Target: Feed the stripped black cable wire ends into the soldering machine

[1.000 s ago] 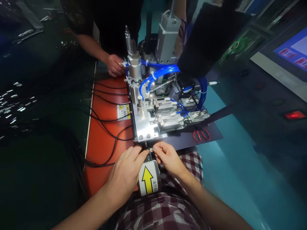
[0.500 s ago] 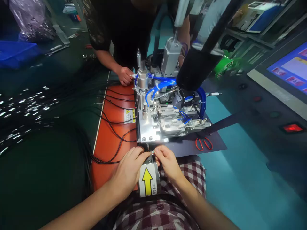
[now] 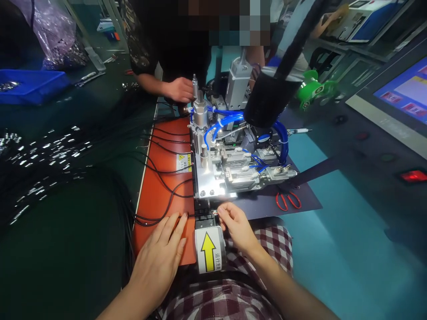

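My left hand (image 3: 163, 249) lies flat on the orange board (image 3: 189, 235), fingers stretched out, the fingertips resting on a black cable (image 3: 197, 215). Pinched between the thumb and forefinger of my right hand (image 3: 235, 224) is the cable's metal-tipped connector (image 3: 215, 212), partly hidden by the fingers. Cable and connector lie across a dark track (image 3: 203, 222), just in front of a machine with a silver metal plate (image 3: 207, 186). Nearer my body, a white label with a yellow arrow (image 3: 208, 251) covers the track's end.
Across the machine, a co-worker's hand (image 3: 182, 90) is at its far left corner. More black cables (image 3: 160, 175) cross the board. Red-handled scissors (image 3: 288, 201) lie to the right. A screen (image 3: 407, 100) stands at far right, a blue tray (image 3: 36, 86) at far left.
My left hand has moved left from the connector onto the orange board and flattened over the cable. My right hand keeps its pinch. The co-worker's hand has shifted up and right.
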Demonstrator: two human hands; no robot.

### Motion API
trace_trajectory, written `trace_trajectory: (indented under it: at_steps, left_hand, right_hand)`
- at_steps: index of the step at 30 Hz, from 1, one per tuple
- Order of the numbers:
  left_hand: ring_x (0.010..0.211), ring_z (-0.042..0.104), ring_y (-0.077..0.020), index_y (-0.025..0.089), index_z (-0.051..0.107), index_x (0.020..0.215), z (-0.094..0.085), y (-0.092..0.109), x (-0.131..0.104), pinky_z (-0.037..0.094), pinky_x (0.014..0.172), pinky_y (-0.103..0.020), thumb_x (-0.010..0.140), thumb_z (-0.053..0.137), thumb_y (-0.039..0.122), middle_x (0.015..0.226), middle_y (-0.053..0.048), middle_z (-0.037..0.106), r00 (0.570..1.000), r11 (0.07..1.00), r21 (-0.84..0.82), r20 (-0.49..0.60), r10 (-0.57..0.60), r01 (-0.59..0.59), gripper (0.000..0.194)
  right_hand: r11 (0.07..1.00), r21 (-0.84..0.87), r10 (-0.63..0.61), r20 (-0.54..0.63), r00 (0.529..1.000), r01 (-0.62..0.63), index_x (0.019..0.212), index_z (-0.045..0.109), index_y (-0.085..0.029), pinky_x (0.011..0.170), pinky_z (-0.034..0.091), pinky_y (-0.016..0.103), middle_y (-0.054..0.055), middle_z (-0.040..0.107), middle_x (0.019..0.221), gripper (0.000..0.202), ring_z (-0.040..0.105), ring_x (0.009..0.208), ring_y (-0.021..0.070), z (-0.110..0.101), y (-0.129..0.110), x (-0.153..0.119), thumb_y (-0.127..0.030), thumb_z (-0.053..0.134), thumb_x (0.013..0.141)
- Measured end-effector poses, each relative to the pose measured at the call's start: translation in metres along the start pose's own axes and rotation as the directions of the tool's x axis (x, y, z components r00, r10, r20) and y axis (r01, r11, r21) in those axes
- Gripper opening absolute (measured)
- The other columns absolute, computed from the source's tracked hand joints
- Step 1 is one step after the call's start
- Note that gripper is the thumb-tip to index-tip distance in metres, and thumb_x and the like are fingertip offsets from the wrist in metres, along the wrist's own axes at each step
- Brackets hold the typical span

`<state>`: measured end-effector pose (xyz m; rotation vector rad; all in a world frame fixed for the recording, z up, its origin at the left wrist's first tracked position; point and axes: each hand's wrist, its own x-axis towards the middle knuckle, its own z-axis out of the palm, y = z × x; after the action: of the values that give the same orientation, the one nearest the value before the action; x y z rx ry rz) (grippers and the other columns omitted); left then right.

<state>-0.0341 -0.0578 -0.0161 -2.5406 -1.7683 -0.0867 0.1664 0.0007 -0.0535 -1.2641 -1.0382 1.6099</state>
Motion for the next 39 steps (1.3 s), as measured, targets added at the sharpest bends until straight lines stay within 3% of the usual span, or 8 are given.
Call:
trace_trajectory:
  at_steps: [11,16,21,24,27,29,33,39]
  left_hand:
    - [0.117,0.049,-0.0289,0.018,0.043,0.134,-0.001,-0.001,-0.004,0.052,0.085,-0.041,0.090,0.039,0.028,0.130,-0.011,0.052,1.000,0.999,-0.026,-0.006,-0.024,0.024,0.045]
    - [0.118,0.048,-0.0298,0.014,0.044,0.132,-0.004,-0.003,0.024,0.049,0.089,-0.045,0.092,0.038,0.028,0.130,-0.014,0.052,0.998,0.996,-0.064,0.006,-0.057,0.057,0.043]
    - [0.118,0.047,-0.0203,0.017,0.047,0.126,-0.035,-0.031,0.043,0.044,0.094,-0.033,0.092,0.035,0.019,0.130,-0.010,0.050,0.993,0.971,-0.238,0.109,0.054,-0.026,0.036]
    - [0.097,0.056,-0.0143,0.023,0.062,0.098,-0.069,-0.049,0.022,0.046,0.084,-0.025,0.089,0.044,0.015,0.107,-0.003,0.059,0.851,0.850,-0.469,0.319,0.418,-0.241,0.022]
    - [0.100,0.054,-0.0222,0.021,0.064,0.074,-0.090,-0.058,0.000,0.042,0.089,-0.036,0.081,0.054,0.010,0.098,-0.005,0.061,0.780,0.848,-0.400,0.378,0.499,-0.348,0.016]
    - [0.091,0.057,-0.0202,0.020,0.065,0.076,-0.092,-0.060,-0.003,0.045,0.083,-0.034,0.084,0.051,0.010,0.089,-0.005,0.063,0.802,0.835,-0.445,0.341,0.491,-0.323,0.019]
    - [0.078,0.061,-0.0143,0.020,0.060,0.107,-0.082,-0.044,0.012,0.047,0.070,-0.024,0.091,0.044,0.017,0.087,-0.004,0.066,0.971,0.756,-0.649,0.114,0.209,-0.087,0.023]
    - [0.072,0.061,-0.0122,0.022,0.059,0.101,-0.041,-0.010,0.007,0.046,0.063,-0.020,0.092,0.041,0.021,0.083,-0.001,0.065,0.965,0.679,-0.732,0.211,0.158,0.049,0.020]
  right_hand:
    - [1.000,-0.023,0.008,-0.130,0.991,-0.011,0.077,0.056,-0.017,0.052,0.035,0.025,-0.004,0.048,0.059,0.037,0.044,0.048,0.0117,-0.029,0.005,-0.013,-0.054,0.052,0.081]
    - [0.998,-0.059,0.009,-0.164,0.986,-0.019,0.077,0.057,-0.018,0.052,0.033,0.025,-0.004,0.047,0.055,0.033,0.043,0.049,0.0125,-0.030,0.005,-0.018,-0.050,0.053,0.083]
    - [1.000,-0.024,-0.001,-0.189,0.982,-0.003,0.078,0.058,-0.018,0.051,0.032,0.024,-0.003,0.047,0.058,0.026,0.041,0.051,0.0112,-0.032,0.000,-0.024,-0.044,0.056,0.082]
    - [1.000,-0.016,0.018,-0.226,0.974,-0.023,0.077,0.059,-0.019,0.049,0.032,0.024,-0.002,0.048,0.061,0.024,0.042,0.053,0.0114,-0.039,-0.003,-0.031,-0.042,0.059,0.081]
    - [0.998,0.002,0.060,-0.244,0.968,-0.062,0.078,0.059,-0.020,0.046,0.030,0.023,-0.001,0.048,0.063,0.022,0.041,0.052,0.0115,-0.043,-0.006,-0.038,-0.042,0.060,0.080]
    - [0.999,-0.006,0.045,-0.244,0.969,-0.048,0.078,0.059,-0.021,0.047,0.032,0.023,-0.002,0.048,0.063,0.021,0.042,0.052,0.0114,-0.039,-0.010,-0.042,-0.042,0.059,0.081]
    - [0.999,-0.044,-0.035,-0.133,0.991,0.030,0.078,0.059,-0.021,0.050,0.036,0.023,-0.002,0.049,0.062,0.022,0.045,0.052,0.0115,-0.024,-0.023,-0.051,-0.042,0.057,0.083]
    - [0.994,0.071,-0.086,0.065,0.994,0.081,0.093,0.061,-0.018,0.056,0.042,0.025,0.001,0.055,0.065,0.053,0.051,0.056,0.0131,-0.016,-0.034,-0.057,-0.058,0.027,0.091]
